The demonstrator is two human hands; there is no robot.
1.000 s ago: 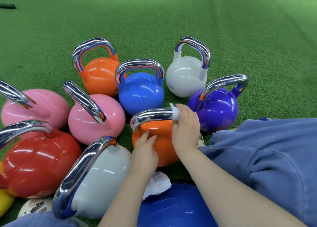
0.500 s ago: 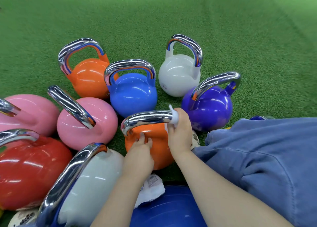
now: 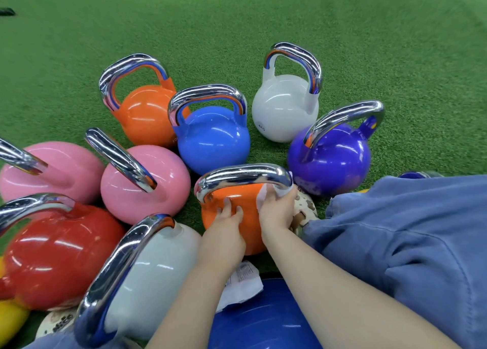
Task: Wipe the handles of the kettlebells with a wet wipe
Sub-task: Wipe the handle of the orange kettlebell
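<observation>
On green turf (image 3: 263,19), right hand (image 3: 276,211) seemingly gripping wet wipe (image 3: 262,198) around orange kettlebell (image 3: 245,216) handle (image 3: 242,176), left hand (image 3: 224,232) flat, fingers relaxed.

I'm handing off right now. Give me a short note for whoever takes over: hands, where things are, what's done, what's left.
Left hand: flat on the near orange kettlebell, steadying its body.
Right hand: grips the wet wipe round the right end of that bell's chrome handle.
Done: cannot tell which other handles are wiped.
Left: finish this handle, then check the rest standing around on the turf. A white packet lies under the left forearm.
</observation>
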